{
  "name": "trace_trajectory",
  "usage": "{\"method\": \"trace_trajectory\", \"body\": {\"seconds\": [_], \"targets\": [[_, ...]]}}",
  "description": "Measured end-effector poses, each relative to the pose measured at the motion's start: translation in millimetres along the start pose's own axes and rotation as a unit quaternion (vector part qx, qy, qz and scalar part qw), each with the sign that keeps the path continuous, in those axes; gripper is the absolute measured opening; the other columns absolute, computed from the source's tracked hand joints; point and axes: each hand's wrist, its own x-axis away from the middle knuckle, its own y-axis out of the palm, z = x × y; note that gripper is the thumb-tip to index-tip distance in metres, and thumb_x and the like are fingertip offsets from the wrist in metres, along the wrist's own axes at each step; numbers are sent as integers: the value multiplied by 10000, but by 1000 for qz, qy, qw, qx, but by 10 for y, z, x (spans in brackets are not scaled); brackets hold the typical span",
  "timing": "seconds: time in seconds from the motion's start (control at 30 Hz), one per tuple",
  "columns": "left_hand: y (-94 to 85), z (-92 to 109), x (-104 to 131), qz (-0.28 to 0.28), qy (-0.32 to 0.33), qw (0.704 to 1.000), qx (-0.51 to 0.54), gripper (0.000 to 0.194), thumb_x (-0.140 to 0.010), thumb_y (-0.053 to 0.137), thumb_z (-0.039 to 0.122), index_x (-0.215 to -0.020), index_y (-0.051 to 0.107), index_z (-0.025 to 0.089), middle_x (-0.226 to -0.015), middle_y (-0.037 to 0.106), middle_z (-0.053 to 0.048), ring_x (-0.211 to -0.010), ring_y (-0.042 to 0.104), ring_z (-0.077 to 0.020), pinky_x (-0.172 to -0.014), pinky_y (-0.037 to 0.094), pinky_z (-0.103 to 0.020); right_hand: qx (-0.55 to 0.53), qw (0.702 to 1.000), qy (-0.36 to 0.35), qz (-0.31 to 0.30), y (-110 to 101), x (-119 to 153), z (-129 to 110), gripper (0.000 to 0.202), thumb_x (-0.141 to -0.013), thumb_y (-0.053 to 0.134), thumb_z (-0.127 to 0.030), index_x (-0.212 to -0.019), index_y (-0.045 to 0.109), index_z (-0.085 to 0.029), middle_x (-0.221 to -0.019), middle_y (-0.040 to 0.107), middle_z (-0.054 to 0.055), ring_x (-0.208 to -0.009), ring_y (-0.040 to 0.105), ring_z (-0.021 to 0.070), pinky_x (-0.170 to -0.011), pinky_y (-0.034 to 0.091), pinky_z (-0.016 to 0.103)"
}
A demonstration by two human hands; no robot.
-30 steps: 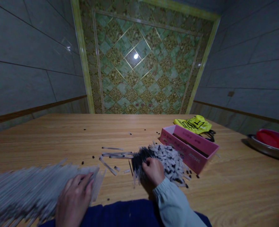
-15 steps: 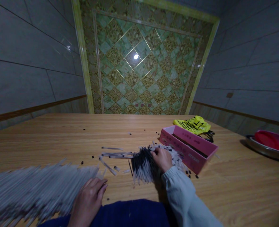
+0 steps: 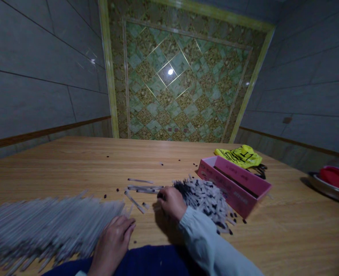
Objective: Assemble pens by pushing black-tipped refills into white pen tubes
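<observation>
My left hand (image 3: 114,237) rests near the table's front edge, at the right end of a wide heap of long, thin, clear tubes (image 3: 51,222). Its fingers are curled together against the thumb; whatever lies between them is hidden. Farther right, my right hand (image 3: 172,201) is closed in a pinch just above the table, with something small and dark at its fingertips that I cannot make out. Several whitish sticks with dark ends (image 3: 146,188) lie by those fingertips. To the right of this hand spreads a pile of short whitish pieces (image 3: 206,197), mixed with black bits.
A pink open box (image 3: 232,188) stands behind the pile. Beyond it lie a yellow bag with black lettering (image 3: 239,156) and dark straps. A metal tray with a red item (image 3: 334,179) is at the far right. Small black bits dot the wooden table (image 3: 80,165).
My right hand has moved left from the pile. The fan of dark-topped sticks beneath it no longer spreads there; dark ends now show at the pile's left edge. My left hand stays by the tubes.
</observation>
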Motion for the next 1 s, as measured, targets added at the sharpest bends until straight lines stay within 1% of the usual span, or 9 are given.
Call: {"method": "trace_trajectory", "body": {"seconds": [0.07,0.13,0.23,0.3,0.5,0.7,0.83,0.93,1.0], "targets": [[-2,2,11,-2,2,1000,-3,220,-837,477,287,-874,686,229,-817,679,-52,-811,610,-223,-729,459,-344,-13,1000,-20,-14,201,15,-229,149,-758,580,-297,-827,691,-226,-840,685,40,-814,623,184,-663,404,233],[-6,7,20,0,4,1000,-6,220,-841,472,273,-884,683,233,-820,676,-53,-815,606,-221,-731,452,-341,-19,1000,-24,-8,363,19,-379,214,-758,579,-338,-896,668,-202,-915,673,72,-825,626,208,-674,421,261],[-10,21,23,-6,2,1000,-11,228,-848,458,265,-882,681,236,-814,670,-55,-807,602,-221,-724,445,-344,-24,1000,-11,8,517,-7,-492,473,-678,645,-449,-1042,590,-153,-1032,625,133,-823,631,256,-678,450,320],[-15,34,19,-17,0,1000,-13,237,-852,448,269,-871,681,230,-801,665,-56,-794,600,-221,-714,443,-348,-20,1000,-1,-3,567,-37,-527,571,-629,682,-466,-1078,559,-135,-1038,618,153,-806,637,281,-666,463,349],[-30,61,11,-23,-3,1000,-5,249,-856,438,270,-895,681,231,-813,662,-62,-813,598,-223,-726,440,-347,-6,999,2,-39,591,-66,-577,243,-693,606,-243,-893,635,-107,-916,661,168,-829,642,295,-692,463,350],[-13,66,-7,-15,-6,1000,4,235,-840,454,250,-840,689,239,-777,660,-56,-790,609,-217,-700,450,-323,-27,999,16,-45,595,-26,-550,271,-635,567,-159,-877,637,-61,-863,671,212,-801,642,298,-667,444,329],[15,44,-3,3,-27,998,59,230,-822,486,292,-860,709,248,-777,682,-60,-776,630,-222,-696,466,-318,-62,997,28,-45,541,29,-498,218,-657,546,-192,-829,635,-91,-808,677,157,-725,627,228,-597,410,269],[32,39,-8,23,-85,982,166,253,-794,530,370,-915,717,249,-889,715,-70,-850,643,-232,-769,471,-321,-175,982,38,-52,470,157,-459,132,-671,540,-200,-749,613,-124,-694,643,65,-636,573,151,-527,362,213],[38,48,-24,32,-148,954,257,318,-771,549,429,-950,713,224,-923,721,-78,-870,644,-241,-790,472,-326,-298,952,39,-65,436,295,-437,88,-643,558,-174,-720,582,-137,-630,581,6,-582,515,112,-495,332,190]]}}
